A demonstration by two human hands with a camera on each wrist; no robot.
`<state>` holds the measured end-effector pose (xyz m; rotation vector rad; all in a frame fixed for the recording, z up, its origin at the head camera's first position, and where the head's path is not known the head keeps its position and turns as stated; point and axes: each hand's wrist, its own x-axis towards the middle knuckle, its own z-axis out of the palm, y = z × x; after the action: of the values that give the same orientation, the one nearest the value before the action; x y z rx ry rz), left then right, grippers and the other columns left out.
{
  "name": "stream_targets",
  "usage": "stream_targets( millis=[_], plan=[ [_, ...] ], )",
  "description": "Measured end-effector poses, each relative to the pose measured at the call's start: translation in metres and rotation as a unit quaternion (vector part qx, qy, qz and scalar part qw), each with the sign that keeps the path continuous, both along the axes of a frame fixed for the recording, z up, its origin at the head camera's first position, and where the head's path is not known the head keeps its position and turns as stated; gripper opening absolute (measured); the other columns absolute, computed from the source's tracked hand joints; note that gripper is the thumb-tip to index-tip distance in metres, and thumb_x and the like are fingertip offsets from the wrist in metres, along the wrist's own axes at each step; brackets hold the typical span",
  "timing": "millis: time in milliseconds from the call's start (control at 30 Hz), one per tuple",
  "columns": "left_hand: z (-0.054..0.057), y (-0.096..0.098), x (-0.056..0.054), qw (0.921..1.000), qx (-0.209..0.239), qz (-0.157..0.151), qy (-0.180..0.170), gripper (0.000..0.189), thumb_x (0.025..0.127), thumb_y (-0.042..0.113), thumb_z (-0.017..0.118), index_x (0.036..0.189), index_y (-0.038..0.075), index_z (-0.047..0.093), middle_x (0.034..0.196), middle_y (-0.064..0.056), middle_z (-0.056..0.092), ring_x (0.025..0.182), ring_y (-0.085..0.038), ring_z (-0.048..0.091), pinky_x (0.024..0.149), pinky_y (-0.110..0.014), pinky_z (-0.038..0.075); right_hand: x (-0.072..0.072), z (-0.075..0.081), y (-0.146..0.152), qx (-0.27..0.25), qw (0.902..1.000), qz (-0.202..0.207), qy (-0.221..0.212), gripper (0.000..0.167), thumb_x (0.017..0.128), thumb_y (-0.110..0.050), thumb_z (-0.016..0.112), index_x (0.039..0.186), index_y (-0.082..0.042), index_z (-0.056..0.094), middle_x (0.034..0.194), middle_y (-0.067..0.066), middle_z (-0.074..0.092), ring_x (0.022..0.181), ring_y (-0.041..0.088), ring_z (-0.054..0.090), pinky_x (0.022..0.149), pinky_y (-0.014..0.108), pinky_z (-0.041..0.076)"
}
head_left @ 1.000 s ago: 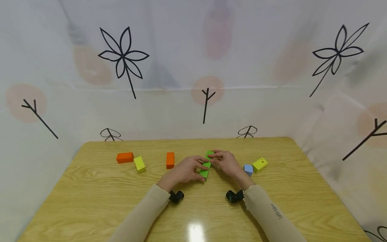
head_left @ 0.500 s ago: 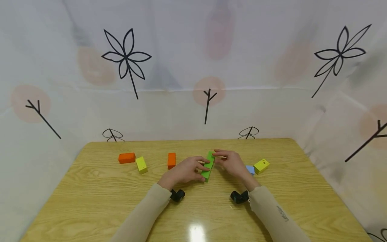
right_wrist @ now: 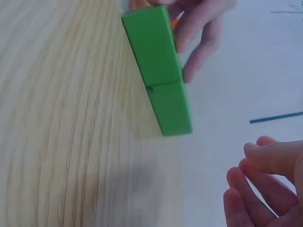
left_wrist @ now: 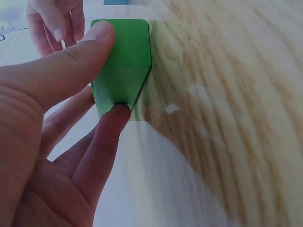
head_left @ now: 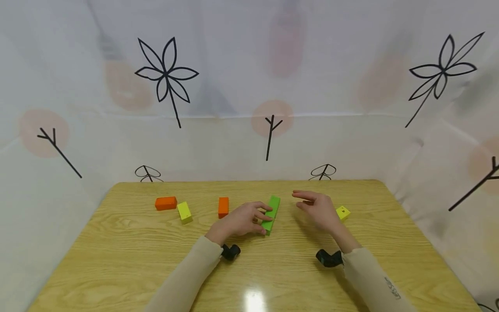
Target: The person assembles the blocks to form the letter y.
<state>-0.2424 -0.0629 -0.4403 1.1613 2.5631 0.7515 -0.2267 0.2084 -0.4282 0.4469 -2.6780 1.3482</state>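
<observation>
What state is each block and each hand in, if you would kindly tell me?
Near green block, lying, held
Far green block, lying, end against the near one
Left orange block, lying
Right orange block, lying
Left yellow block, lying
Right yellow block, partly hidden
Blue block, only an edge visible, state unclear
Left hand, holding the near green block
Right hand, empty

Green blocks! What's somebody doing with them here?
A person's left grip is holding the near green block, which lies end to end with the far green block on the table. The right grip is in the air, touching no block. An orange block, a yellow block and a second orange block lie to the left.
</observation>
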Motion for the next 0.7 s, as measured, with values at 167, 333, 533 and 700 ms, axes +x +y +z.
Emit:
stream_targets(
  millis=[167,333,533,700],
  plan=[
    [-0.002,-0.001,0.0,1.0,0.0,0.006,-0.003,0.046,0.088,0.027,0.077,0.132,0.017,0.067,0.146,0.006,0.048,0.109,-0.009,0.061,0.09,-0.019,0.049,0.007,0.005,0.017,0.0,1.0,-0.003,0.008,0.032,0.093,0.001,0.068,0.125,0.0,0.069,0.133,0.015,0.062,0.115,0.038,0.061,0.09,0.041,0.054],
    [-0.002,-0.002,0.001,0.9999,0.004,0.008,-0.009,0.047,0.089,0.028,0.076,0.133,0.018,0.066,0.147,0.007,0.046,0.11,-0.009,0.061,0.091,-0.019,0.049,0.016,0.007,0.032,0.022,0.9997,-0.009,0.007,0.031,0.093,-0.002,0.068,0.124,-0.002,0.069,0.132,0.015,0.062,0.114,0.037,0.062,0.089,0.04,0.055],
    [-0.001,-0.002,0.0,1.0,-0.001,0.004,0.0,0.047,0.088,0.029,0.076,0.134,0.018,0.066,0.147,0.007,0.046,0.115,-0.011,0.058,0.092,-0.019,0.048,0.028,0.007,0.045,0.03,0.9995,-0.011,0.007,0.031,0.093,-0.005,0.07,0.124,0.0,0.069,0.129,0.018,0.063,0.11,0.039,0.063,0.087,0.038,0.056],
    [-0.001,-0.001,0.001,1.0,-0.001,0.005,-0.004,0.047,0.088,0.028,0.076,0.133,0.018,0.066,0.147,0.007,0.046,0.117,-0.011,0.058,0.092,-0.018,0.048,0.034,0.001,0.055,0.039,0.9989,-0.019,0.016,0.031,0.092,-0.004,0.072,0.122,0.002,0.069,0.126,0.017,0.065,0.111,0.038,0.063,0.086,0.032,0.056]
  ],
)
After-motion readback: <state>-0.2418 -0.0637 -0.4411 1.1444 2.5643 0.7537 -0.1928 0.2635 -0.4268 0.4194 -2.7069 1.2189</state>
